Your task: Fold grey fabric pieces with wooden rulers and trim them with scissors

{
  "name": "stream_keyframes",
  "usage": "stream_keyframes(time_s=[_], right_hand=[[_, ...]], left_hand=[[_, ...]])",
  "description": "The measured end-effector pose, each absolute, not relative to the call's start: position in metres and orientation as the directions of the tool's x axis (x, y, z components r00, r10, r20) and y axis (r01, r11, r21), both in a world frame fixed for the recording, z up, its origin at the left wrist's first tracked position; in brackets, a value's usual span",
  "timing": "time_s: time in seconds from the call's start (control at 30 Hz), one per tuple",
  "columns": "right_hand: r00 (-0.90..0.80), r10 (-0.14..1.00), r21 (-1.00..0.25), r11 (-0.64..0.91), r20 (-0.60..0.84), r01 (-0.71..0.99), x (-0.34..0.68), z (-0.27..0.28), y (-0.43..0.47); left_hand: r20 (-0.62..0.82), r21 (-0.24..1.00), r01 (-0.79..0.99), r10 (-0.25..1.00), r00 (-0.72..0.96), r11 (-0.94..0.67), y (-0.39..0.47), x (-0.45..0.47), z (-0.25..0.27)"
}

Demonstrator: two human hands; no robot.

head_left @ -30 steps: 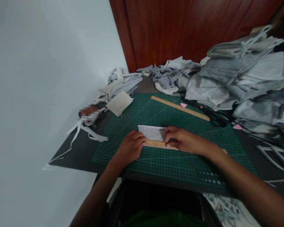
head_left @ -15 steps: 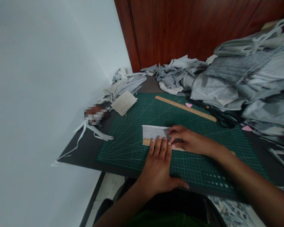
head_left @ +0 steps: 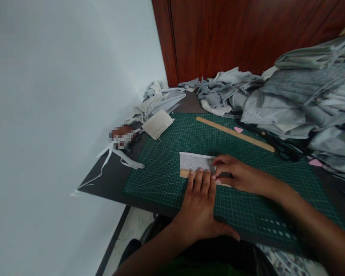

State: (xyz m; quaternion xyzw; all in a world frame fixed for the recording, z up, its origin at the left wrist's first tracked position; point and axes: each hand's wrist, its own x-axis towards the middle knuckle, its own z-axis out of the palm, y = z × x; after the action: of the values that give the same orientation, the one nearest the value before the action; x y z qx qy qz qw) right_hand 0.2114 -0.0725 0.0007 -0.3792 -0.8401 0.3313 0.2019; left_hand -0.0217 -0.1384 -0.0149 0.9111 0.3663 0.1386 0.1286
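Observation:
A small grey fabric piece [head_left: 194, 161] with a pale top edge lies on the green cutting mat [head_left: 161, 168]. Across its lower part runs a short wooden ruler [head_left: 184, 173], mostly covered by my hands. My left hand [head_left: 198, 207] lies flat with its fingertips pressing on the ruler and its thumb out to the right. Close against those fingertips, my right hand [head_left: 232, 172] is closed in a pinch at the fabric's right part. Whatever its fingers hold is hidden.
A longer wooden ruler [head_left: 235, 134] lies toward the back, beside a pink chalk-like piece [head_left: 238, 129] and black scissors [head_left: 286, 151]. Grey fabric heaps [head_left: 301, 92] fill the right and back. A folded cream cloth [head_left: 158, 124] and fabric strips [head_left: 128, 161] lie at left, near the wall [head_left: 74, 96].
The view has turned slightly left, so everything appears shifted to the right. Both hands keep nearly the same place on the ruler and fabric.

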Motion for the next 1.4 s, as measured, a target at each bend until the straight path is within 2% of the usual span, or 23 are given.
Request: stream_keyframes(time_s=[0.2, 0.63, 1.4], right_hand=[[-0.621, 0.782, -0.725, 0.460, 0.056, 0.513, 0.2114, 0.0000, -0.0734], [-0.629, 0.777, -0.736, 0.441, 0.026, 0.514, 0.2121, -0.0011, -0.0735], [-0.630, 0.777, -0.715, 0.440, 0.000, 0.543, 0.2109, 0.0050, -0.0780]], left_hand=[[0.154, 0.298, 0.649, 0.707, 0.691, -0.699, -0.1400, -0.0220, -0.0146], [0.091, 0.310, 0.658, 0.710, 0.698, -0.686, -0.1423, -0.0225, -0.0100], [0.108, 0.343, 0.647, 0.712, 0.693, -0.681, -0.1455, -0.0235, -0.0133]])
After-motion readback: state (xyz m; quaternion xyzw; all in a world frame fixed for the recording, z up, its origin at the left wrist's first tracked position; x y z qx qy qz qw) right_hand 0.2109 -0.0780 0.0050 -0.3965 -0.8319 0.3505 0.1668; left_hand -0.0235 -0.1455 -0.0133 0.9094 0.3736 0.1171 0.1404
